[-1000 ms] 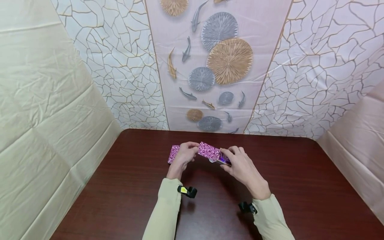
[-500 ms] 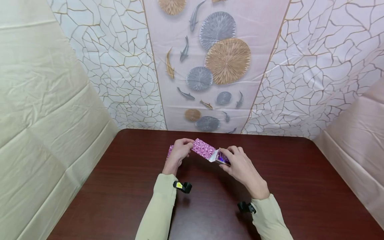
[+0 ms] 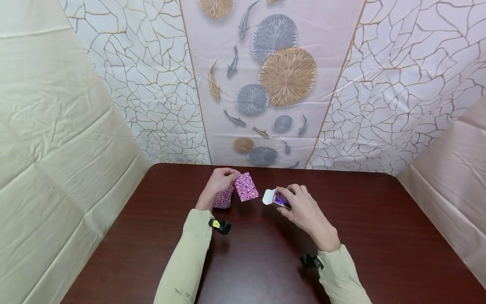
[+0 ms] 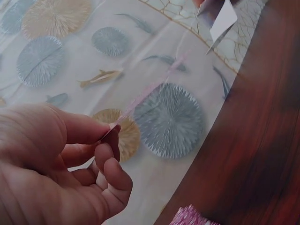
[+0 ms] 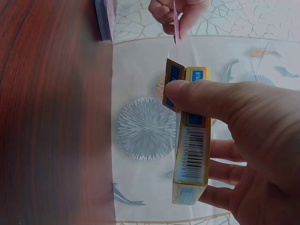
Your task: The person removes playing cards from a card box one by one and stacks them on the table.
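Observation:
My left hand (image 3: 217,187) pinches a pink-and-white patterned playing card (image 3: 247,187) by its corner, thumb against fingers, above the table. Seen edge-on in the left wrist view, the card (image 4: 145,96) is a thin line; whether it is just one cannot be told. Below and partly behind that hand lies a stack of matching cards (image 3: 225,199). My right hand (image 3: 305,213) grips a small card box (image 5: 191,154) with a barcode on its side. The box's white flap (image 3: 268,196) stands open toward the left, and the thumb presses near that end.
A dark reddish-brown table (image 3: 258,261) lies beneath both hands. Behind it hangs a cloth backdrop (image 3: 281,139) printed with fish and round shapes. Pale cloth (image 3: 68,139) screens the left side, and another the right. Each wrist wears a small black camera (image 3: 224,228).
The card has come away from the box to the left in my left hand, and the box's white flap now shows fully. My right hand and the box have barely moved.

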The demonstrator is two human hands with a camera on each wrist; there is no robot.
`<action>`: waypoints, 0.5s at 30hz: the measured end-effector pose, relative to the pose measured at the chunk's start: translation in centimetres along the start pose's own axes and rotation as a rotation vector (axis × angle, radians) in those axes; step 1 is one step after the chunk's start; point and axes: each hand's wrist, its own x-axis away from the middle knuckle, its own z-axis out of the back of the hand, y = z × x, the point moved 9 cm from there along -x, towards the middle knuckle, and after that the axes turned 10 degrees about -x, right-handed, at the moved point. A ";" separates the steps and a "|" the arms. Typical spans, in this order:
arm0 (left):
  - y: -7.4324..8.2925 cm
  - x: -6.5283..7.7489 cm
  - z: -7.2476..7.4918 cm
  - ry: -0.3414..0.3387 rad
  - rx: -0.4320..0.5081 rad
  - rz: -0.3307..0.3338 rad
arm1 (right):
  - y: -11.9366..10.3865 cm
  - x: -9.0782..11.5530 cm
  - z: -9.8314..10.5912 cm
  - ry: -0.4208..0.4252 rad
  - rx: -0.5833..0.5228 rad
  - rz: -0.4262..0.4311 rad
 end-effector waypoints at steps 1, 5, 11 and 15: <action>0.0 -0.1 0.2 -0.003 -0.011 -0.003 | 0.0 0.0 0.0 0.000 0.000 0.000; -0.4 -0.3 0.8 -0.005 -0.040 0.014 | -0.1 0.0 0.0 -0.002 -0.003 0.000; -1.4 -0.5 1.5 -0.007 -0.089 0.055 | -0.1 0.0 -0.1 -0.005 -0.005 0.000; -2.2 -0.8 1.8 -0.024 -0.104 0.059 | -0.1 0.0 -0.1 -0.003 -0.009 -0.001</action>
